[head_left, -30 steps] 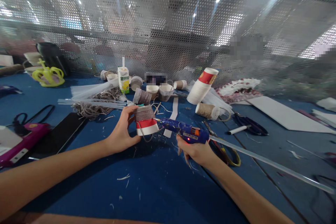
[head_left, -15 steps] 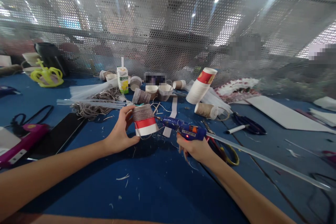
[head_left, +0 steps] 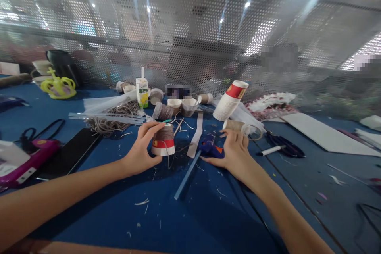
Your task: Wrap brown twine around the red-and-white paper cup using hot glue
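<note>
My left hand holds an upside-down paper cup, fingers over its top and thumb at its lower side. Grey-brown yarn is wound around the cup's upper part, above a red band and a white rim. A loose yarn end hangs down beside the rim. To the right, a blue glue gun lies on the table with a clear glue stick sticking out towards me. Around the gun's right side is my right hand, fingers and thumb spread apart.
Behind stand a juice carton, yarn-wrapped cups and a leaning stack of paper cups. Loose yarn and a black phone-like slab lie left. Scissors, a marker and white board lie right.
The glue gun has gone from my right hand's grip beside the cup down onto the table, its stick swung towards me. My right hand has opened. The cup is lower and more upright.
</note>
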The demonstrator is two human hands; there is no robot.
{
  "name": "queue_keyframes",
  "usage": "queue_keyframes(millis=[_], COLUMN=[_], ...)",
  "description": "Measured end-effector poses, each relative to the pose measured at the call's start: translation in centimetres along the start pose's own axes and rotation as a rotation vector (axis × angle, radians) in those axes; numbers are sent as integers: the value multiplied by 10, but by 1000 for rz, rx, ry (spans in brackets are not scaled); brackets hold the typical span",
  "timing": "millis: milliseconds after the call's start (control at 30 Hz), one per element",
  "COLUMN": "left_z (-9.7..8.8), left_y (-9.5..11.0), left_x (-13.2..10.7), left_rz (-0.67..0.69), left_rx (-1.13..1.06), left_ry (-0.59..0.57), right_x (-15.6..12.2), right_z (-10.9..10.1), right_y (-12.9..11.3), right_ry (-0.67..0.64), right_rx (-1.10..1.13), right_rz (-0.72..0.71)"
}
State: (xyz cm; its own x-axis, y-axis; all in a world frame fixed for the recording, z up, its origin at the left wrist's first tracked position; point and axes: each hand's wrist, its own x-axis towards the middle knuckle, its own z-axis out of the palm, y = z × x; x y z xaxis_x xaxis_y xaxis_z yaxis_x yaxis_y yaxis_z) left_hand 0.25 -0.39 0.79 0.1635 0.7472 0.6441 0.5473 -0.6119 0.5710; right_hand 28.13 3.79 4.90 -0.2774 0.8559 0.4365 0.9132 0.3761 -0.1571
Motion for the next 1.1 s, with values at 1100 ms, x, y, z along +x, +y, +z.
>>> queue_keyframes(millis=[1100], left_z=[-3], left_y=[1], left_x=[-1], left_rz=[55], left_rx=[-32], left_ry=[17], right_x=[-13], right_z=[10], right_y=[-51], right_ry=[-240], right_rx=[1358], right_rz=[389])
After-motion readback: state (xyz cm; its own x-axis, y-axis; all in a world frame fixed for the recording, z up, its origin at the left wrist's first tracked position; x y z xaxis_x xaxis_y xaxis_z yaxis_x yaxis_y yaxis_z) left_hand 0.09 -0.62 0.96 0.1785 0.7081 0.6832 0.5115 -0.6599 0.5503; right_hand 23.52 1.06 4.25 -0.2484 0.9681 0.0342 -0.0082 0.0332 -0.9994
